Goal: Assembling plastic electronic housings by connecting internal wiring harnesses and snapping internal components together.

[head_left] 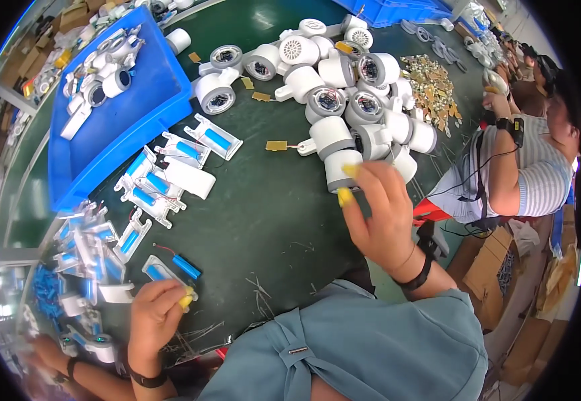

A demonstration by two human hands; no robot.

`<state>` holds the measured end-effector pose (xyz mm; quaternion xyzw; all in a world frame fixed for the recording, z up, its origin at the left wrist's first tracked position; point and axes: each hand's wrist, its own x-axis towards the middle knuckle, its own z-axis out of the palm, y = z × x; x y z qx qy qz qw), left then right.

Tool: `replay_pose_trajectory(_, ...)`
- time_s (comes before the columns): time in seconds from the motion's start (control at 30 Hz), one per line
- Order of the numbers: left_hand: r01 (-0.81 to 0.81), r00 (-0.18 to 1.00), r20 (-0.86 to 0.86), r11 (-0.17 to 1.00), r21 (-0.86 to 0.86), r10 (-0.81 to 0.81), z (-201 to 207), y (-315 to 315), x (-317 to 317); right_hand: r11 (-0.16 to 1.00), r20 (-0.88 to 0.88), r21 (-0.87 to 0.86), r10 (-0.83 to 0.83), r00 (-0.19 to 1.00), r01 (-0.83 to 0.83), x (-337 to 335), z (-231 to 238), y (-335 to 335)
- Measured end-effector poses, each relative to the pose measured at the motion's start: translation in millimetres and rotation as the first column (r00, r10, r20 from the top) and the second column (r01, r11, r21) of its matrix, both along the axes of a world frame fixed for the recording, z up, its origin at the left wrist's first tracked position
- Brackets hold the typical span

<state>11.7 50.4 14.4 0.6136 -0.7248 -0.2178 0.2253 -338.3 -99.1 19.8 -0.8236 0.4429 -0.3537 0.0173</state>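
Note:
My left hand [157,314], low on the left, has its fingers pinched on the end of a white handle shell [158,269] with a blue battery in it; the grip is partly hidden. Just beyond lies a loose blue battery [186,266] with a red wire. My right hand [385,217] is at the near edge of a pile of white fan heads [364,103] with grey rims. Its thumb and forefinger are apart, overlapping the nearest fan head [339,167]; contact is unclear. Yellow finger covers show on both hands.
A blue bin [150,110] holding white parts stands at the back left. More shells with batteries [147,194] lie beside it. Small tan boards [429,87] are heaped at the back right. Another person [537,154] sits at right; another person's hand [48,354] shows lower left.

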Motion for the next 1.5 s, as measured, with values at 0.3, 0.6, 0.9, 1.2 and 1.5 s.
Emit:
replay_pose_trajectory(0.3,-0.016,0.997,-0.071,0.999,-0.045,0.013,-18,-12,-26,0.989,-0.366,0.142,0.009,0.930,0.046,77,-39,-56)
replay_pose_trajectory(0.6,-0.058,0.984,-0.178,0.987,-0.147,0.031,-25,-18,-27,0.736,0.130,0.499,0.458,0.879,-0.458,68,-30,-15)
replay_pose_trajectory(0.9,-0.022,0.972,-0.235,0.993,-0.115,-0.006,-29,-24,-35,0.003,0.743,0.522,-0.493,0.453,-0.853,45,-27,31)
replay_pose_trajectory(1.2,-0.050,0.970,-0.240,0.998,-0.034,0.040,-24,-28,-37,0.039,0.596,0.456,-0.755,0.273,-0.889,27,-29,34)
replay_pose_trajectory(1.5,0.028,0.713,-0.613,0.860,0.509,0.340,-12,-34,-26,-0.011,0.506,0.205,-0.855,0.115,-0.979,26,-32,29)
